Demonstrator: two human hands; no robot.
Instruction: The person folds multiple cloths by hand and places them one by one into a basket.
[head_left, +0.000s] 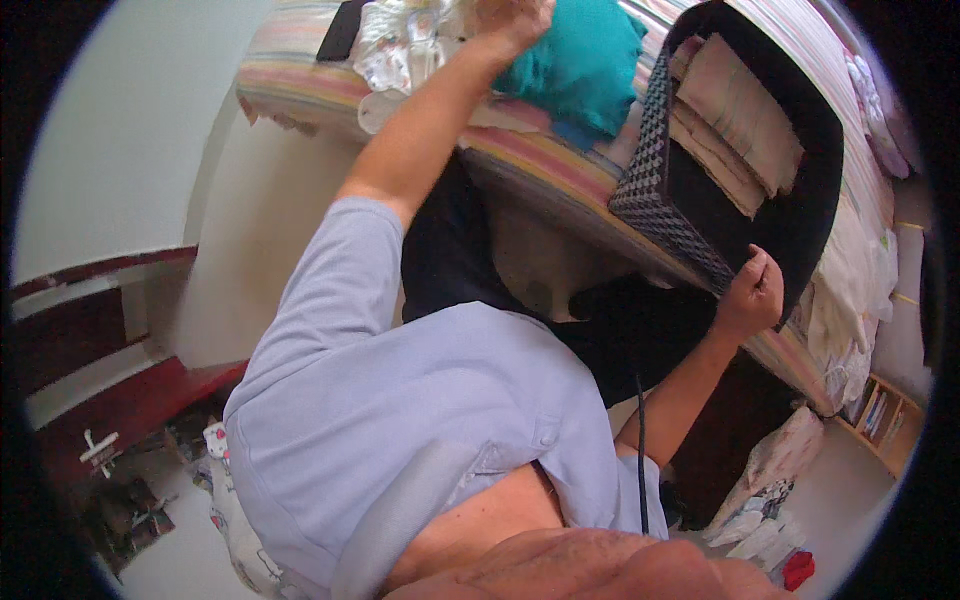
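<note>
At the top edge of the view, my left hand (516, 24) is over the bed between a teal cloth bundle (592, 71) and white printed clothing (386, 56). Its fingers are partly cut off by the frame, so I cannot tell whether they hold anything. My right hand (752, 291) has its fingers curled on the near rim of a houndstooth-patterned fabric storage box (643, 169). This box has a black inside, stands tilted on the bed, and contains several folded beige cloths (739, 112).
A striped bedspread (544, 156) covers the bed. A flat black object (343, 31) lies at its far left, and crumpled cream cloth (840, 281) to the box's right. Dark red wooden furniture (161, 382) stands left; a small wooden bookshelf (892, 427) stands right. A dark cord (642, 457) hangs before me.
</note>
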